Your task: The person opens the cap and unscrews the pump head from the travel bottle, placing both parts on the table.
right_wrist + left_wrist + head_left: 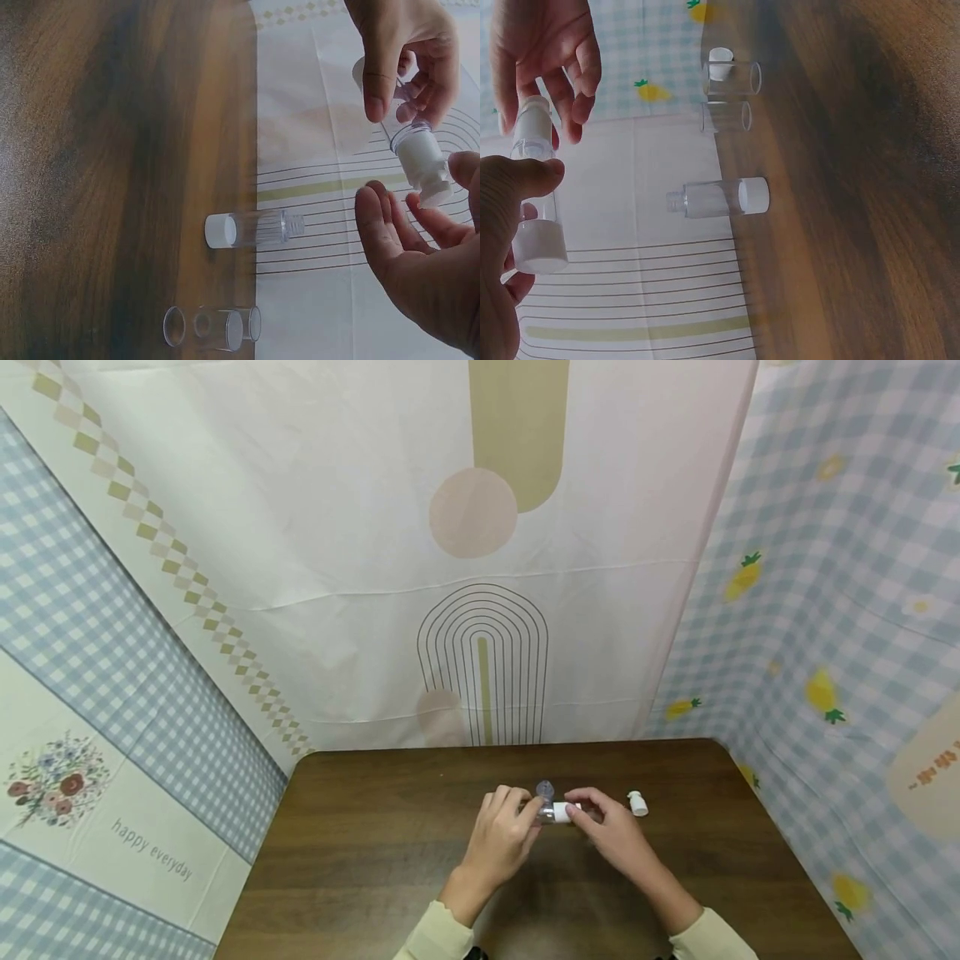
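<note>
Near the middle of the table, my left hand (504, 827) grips a small clear bottle (536, 202) with a white base. The bottle lies tilted across in front of me, and its white pump top (421, 161) points toward my right hand (611, 831). My right thumb and index finger are at either side of this pump top, while the other fingers spread loosely below, as the right wrist view shows. Behind the hands stands a second clear bottle (712, 199), with a white base and a bare threaded neck.
Two clear cylindrical covers (735, 79) stand to the right of the standing bottle. A loose white pump top (637, 803) is on the table right of my right hand. The brown wooden table (360, 843) meets printed cloth hangings (360, 677) at its back and sides.
</note>
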A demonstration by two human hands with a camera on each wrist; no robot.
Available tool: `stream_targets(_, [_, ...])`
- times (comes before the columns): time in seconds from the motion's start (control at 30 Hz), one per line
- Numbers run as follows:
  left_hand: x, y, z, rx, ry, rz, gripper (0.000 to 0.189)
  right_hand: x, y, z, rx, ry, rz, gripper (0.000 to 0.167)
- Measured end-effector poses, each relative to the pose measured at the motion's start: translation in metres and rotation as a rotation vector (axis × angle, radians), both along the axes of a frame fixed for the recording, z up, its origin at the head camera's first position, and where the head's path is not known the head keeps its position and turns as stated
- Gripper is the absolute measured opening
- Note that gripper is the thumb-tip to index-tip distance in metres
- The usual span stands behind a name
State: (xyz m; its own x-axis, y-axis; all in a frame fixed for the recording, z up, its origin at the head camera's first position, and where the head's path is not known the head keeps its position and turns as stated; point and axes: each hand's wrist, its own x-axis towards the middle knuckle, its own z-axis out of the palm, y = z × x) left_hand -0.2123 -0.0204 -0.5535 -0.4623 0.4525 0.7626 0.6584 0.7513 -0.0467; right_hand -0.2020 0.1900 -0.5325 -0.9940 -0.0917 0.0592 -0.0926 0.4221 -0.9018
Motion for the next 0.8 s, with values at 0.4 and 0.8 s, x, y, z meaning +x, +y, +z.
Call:
stream_targets(0.4, [0.0005,0.0008,-0.0020,-0.014,0.009,0.002,0.035,0.0013,0.0040,-0.0003,-0.139,-0.007,0.114,0.022])
stream_targets(0.8, [0.0015,0.0002,-0.0059,0.006,-0.018,-0.007,0.037,0.0016,0.0034,-0.0001,-0.139,0.051,0.113,0.025])
